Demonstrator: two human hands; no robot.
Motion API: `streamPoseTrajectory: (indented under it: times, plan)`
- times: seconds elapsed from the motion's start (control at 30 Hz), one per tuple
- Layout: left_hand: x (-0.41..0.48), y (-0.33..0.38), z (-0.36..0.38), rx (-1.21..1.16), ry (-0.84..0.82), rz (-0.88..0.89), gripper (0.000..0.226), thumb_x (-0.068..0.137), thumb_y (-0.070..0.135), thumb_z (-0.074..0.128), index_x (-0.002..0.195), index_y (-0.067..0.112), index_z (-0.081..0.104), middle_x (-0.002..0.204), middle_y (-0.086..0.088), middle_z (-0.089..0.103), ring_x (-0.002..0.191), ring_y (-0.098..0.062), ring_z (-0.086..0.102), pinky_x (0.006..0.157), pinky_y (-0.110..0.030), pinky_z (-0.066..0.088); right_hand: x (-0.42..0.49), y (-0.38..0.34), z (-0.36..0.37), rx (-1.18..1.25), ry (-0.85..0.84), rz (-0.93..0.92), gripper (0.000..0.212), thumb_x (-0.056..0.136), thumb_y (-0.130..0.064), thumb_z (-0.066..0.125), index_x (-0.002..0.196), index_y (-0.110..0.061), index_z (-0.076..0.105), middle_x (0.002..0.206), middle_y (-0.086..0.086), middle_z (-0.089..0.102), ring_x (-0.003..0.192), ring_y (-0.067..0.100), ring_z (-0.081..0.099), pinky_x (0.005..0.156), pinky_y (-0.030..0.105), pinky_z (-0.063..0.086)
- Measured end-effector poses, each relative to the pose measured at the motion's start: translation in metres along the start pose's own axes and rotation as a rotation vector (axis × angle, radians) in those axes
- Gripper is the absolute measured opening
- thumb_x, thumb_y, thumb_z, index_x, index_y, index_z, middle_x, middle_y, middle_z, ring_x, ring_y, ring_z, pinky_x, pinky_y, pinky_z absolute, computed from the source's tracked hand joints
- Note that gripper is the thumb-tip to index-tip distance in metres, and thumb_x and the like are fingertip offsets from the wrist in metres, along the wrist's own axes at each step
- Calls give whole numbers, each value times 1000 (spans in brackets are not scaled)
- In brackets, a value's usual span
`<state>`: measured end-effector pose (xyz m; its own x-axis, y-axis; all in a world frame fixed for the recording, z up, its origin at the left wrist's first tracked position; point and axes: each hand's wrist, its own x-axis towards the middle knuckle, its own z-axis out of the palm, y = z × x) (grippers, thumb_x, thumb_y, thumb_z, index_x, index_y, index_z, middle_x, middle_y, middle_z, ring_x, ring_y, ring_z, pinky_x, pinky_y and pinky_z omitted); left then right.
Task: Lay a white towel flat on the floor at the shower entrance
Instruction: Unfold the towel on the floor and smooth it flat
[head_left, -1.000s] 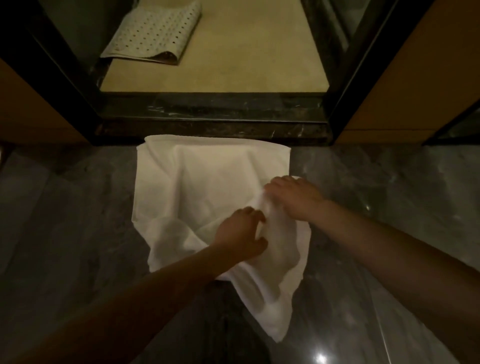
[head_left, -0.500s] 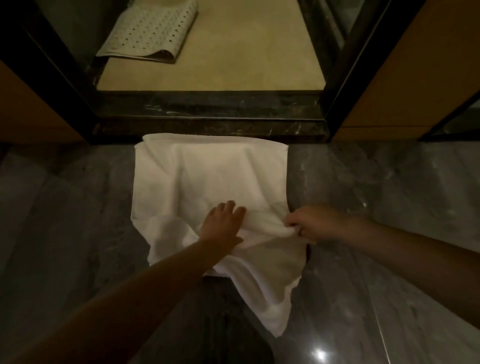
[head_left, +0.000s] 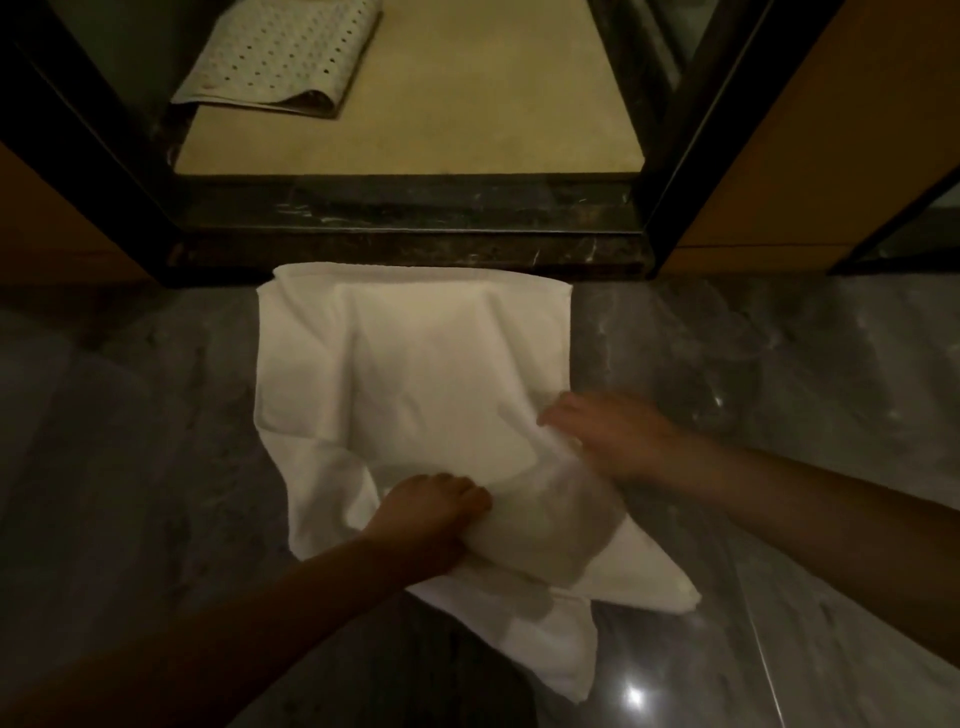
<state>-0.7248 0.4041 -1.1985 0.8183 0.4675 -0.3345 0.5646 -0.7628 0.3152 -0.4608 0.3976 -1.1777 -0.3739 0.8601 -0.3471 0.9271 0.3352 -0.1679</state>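
Head view, towel-laying at the shower entrance; the white towel (head_left: 415, 374) lay on the grey marble floor (head_left: 130, 441), its far edge touching the dark stone threshold (head_left: 415, 244), its far half smooth and roughly square. Half a second before, I had the left hand (head_left: 431, 514) flat on the cloth and the right hand (head_left: 613, 436) pinching a ridge at the right edge; by this moment the left had drawn nearer and its fingers were clamped on a bunched fold, while the right rested on the ridge's far right end, its fingers blurred, so I cannot tell whether they gripped or only pressed. The ridge between the hands had swollen into a raised roll; I judged the near half was being lifted for spreading, not yet flat. The cloth was soft, matte and creased; the near corners trailed in limp points; the floor was glossy and veined. Beyond, a perforated rubber mat (head_left: 280, 52) lay on the beige shower floor (head_left: 467, 104), one edge curled.
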Motion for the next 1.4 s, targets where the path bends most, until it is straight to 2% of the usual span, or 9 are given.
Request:
streamPoseTrajectory:
  times: [0.13, 0.27, 0.37, 0.5, 0.57, 0.73, 0.93, 1.13, 1.4]
  plan:
    - [24, 16, 2, 13, -33, -55, 60, 79, 40, 62, 133, 24, 41, 128, -3, 49, 110, -27, 51, 84, -39, 46, 45, 5, -6, -428, -198, -196, 80, 84, -6, 60, 147, -30, 16, 152, 11, 21, 134, 31, 28, 98, 44, 37]
    - [31, 19, 4, 68, 14, 20, 30, 87, 24, 55, 117, 18, 57, 107, -6, 61, 97, -29, 57, 71, -39, 48, 68, -2, 12, -649, -101, -340, 32, 86, -8, 56, 116, -16, 52, 113, 8, 57, 100, 26, 56, 66, 35, 43]
    - [29, 11, -4, 185, 89, 136, 17, 65, 22, 76, 79, 18, 67, 70, 0, 64, 63, -21, 63, 45, -25, 48, 75, -2, 21, -552, -144, -254, 24, 85, 1, 49, 107, -9, 52, 109, 12, 55, 95, 29, 54, 62, 36, 37]
    - [32, -3, -15, 305, 130, 193, 20, 55, 28, 82, 67, 25, 67, 61, 6, 61, 54, -13, 60, 41, -20, 40, 75, 8, 19, -573, -153, -207, 20, 88, -2, 48, 107, -10, 52, 110, 10, 53, 95, 27, 53, 61, 35, 36]
    - [32, -7, -21, 303, 110, 213, 16, 61, 23, 79, 71, 22, 67, 68, 3, 63, 61, -17, 62, 44, -23, 43, 72, 15, 17, -578, -151, -169, 18, 89, -4, 46, 105, -11, 51, 110, 10, 52, 96, 27, 52, 62, 36, 38]
    - [36, -24, -31, 259, -13, 145, 27, 93, 16, 44, 117, 19, 58, 121, -4, 58, 111, -28, 52, 82, -40, 45, 62, 34, 5, -571, -180, -27, 20, 89, -10, 50, 107, -17, 51, 115, 6, 51, 104, 25, 51, 75, 37, 45]
    - [23, -51, -50, 222, -18, 91, 30, 92, 22, 49, 120, 25, 58, 128, 2, 55, 119, -20, 47, 98, -35, 36, 40, 55, -12, -611, -285, 135, 26, 96, -15, 44, 121, -18, 48, 130, 4, 46, 117, 21, 46, 92, 34, 46]
    - [8, -65, -67, 120, 12, 155, 35, 79, 10, 57, 111, 21, 65, 121, 2, 60, 117, -19, 50, 89, -31, 39, 2, 68, -22, -614, -348, 127, 35, 100, -20, 37, 134, -17, 43, 143, 6, 40, 129, 19, 41, 104, 31, 36]
    - [2, -52, -56, 98, 60, 71, 43, 78, 11, 56, 120, 19, 59, 131, -2, 52, 124, -21, 43, 106, -34, 32, 7, 51, -21, -484, -322, 212, 34, 96, -31, 44, 129, -27, 46, 135, 2, 44, 121, 19, 45, 97, 31, 39]
